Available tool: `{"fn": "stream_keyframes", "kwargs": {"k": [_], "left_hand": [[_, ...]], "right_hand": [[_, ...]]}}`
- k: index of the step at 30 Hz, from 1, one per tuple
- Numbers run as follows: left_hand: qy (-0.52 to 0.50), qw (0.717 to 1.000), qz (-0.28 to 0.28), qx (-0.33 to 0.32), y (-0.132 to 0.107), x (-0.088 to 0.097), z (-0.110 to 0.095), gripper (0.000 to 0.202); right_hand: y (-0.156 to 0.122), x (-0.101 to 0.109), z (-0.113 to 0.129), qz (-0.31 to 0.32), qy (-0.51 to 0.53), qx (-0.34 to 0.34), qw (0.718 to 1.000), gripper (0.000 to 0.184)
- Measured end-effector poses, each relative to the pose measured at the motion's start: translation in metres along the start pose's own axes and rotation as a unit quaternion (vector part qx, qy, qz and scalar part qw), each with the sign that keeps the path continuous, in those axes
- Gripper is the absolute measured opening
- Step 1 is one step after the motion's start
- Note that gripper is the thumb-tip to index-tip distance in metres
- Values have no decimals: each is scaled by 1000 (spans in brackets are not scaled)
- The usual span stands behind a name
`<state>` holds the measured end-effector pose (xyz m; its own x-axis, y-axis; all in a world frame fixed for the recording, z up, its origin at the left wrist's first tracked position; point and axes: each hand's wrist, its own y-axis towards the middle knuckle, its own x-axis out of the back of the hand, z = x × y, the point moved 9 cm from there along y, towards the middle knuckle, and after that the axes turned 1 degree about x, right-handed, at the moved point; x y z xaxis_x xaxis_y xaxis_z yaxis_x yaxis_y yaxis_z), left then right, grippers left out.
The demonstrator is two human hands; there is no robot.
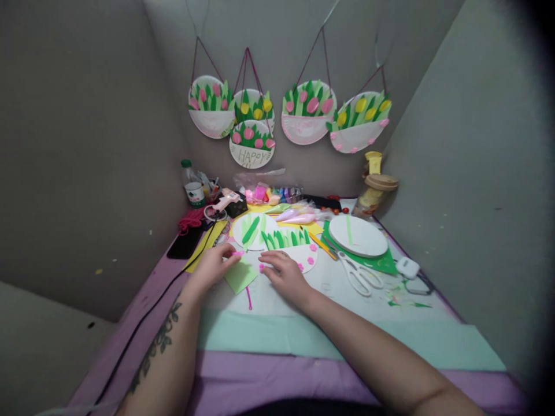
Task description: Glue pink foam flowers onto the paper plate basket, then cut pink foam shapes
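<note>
My left hand is closed, thumb and fingertips pinching a small bright pink piece, perhaps modelling clay. My right hand lies over the left side of a cut paper plate, its fingers stretched out and a little apart. Pink flower shapes dot that plate's rim, and one shows by my right fingertips. Green paper leaves rise from its straight edge. Below my left hand is a light green paper square, with a thin pink stick beside it.
Behind stands a round plate with green strips. White scissors, a pencil and stacked plates lie right. A black cord runs down the left, near a phone and a pink glue gun. Decorated plates hang behind.
</note>
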<state>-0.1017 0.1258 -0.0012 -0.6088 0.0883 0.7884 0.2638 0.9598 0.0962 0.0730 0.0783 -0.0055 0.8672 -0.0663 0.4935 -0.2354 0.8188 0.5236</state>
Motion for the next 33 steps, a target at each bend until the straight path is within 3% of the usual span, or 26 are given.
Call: {"fn": "stream_keyframes", "kwargs": {"k": [5, 10, 14, 17, 21, 23, 28, 33], "left_hand": [[-129, 990, 39, -42, -7, -25, -38, 25], [-168, 982, 86, -26, -8, -40, -36, 27], [-8, 997, 65, -41, -10, -42, -31, 32], [138, 986, 68, -58, -15, -51, -34, 41], [207, 972, 94, -57, -17, -61, -36, 19], [229, 968, 96, -42, -16, -60, -32, 11], [242, 967, 73, -37, -10, -44, -27, 18], [246, 961, 55, 115, -5, -22, 18, 38]], "right_hand": [[4, 4, 6, -31, 55, -19, 998, 32], [6, 10, 6, -58, 114, -30, 991, 9], [5, 23, -13, -115, 112, -84, 984, 8], [2, 30, -25, -139, 104, -111, 979, 8], [0, 33, -32, -143, 105, -120, 977, 8], [0, 33, -34, -144, 111, -123, 976, 8], [-2, 28, -39, -133, 131, -125, 974, 10], [-3, 22, -39, -112, 142, -132, 975, 11]]}}
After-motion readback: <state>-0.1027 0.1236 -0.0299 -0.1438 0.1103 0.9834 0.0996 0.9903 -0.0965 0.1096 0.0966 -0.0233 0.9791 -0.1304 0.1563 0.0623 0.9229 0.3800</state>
